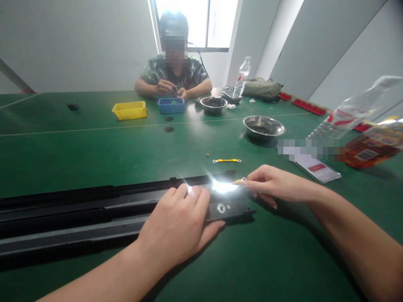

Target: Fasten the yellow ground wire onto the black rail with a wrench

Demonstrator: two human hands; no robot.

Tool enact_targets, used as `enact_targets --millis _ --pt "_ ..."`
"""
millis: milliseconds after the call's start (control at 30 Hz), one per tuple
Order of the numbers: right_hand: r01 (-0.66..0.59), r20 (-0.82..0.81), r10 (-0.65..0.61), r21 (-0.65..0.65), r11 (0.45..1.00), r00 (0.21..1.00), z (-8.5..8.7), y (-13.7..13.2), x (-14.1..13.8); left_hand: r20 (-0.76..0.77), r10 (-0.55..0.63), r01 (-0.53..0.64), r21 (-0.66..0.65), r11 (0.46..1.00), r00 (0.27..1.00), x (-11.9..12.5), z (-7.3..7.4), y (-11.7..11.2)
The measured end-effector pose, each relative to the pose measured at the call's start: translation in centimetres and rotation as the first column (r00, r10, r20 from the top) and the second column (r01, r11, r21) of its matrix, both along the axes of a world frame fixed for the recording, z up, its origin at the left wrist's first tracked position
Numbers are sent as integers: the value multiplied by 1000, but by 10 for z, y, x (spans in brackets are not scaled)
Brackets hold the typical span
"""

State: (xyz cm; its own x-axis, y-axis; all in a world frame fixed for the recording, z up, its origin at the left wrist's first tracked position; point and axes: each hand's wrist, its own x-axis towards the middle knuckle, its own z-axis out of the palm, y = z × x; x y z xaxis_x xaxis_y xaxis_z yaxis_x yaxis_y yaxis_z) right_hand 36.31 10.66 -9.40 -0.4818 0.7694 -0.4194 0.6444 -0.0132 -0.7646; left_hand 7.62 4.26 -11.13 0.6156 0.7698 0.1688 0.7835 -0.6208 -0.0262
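A long black metal rail (94, 209) lies across the green table (94, 147) from the left edge to the middle. My left hand (179, 226) rests on top of its right end, fingers together and pressing down. My right hand (270, 182) pinches a short yellow wire with a ring terminal (239, 181) at the rail's right end, beside a bright glare. A second yellow wire (226, 160) and a small washer (207, 154) lie loose on the table just beyond.
A steel bowl (263, 126) of small dark parts stands at right. Plastic bottles (349, 113) and a phone (317, 167) lie far right. Across the table a person (173, 71) works by a blue bin (171, 105), yellow bin (130, 110) and another bowl (214, 104).
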Motion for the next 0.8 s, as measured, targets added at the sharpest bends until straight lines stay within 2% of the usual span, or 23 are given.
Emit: enact_targets --millis 567,800 --pt "23 -5 -23 -46 999 1000 0 1 8 8 1 -1 5 1000 1000 1 0 1" --pt "135 -2 -135 -12 991 991 1 1 5 13 -3 3 12 1000 1000 0 -1 1"
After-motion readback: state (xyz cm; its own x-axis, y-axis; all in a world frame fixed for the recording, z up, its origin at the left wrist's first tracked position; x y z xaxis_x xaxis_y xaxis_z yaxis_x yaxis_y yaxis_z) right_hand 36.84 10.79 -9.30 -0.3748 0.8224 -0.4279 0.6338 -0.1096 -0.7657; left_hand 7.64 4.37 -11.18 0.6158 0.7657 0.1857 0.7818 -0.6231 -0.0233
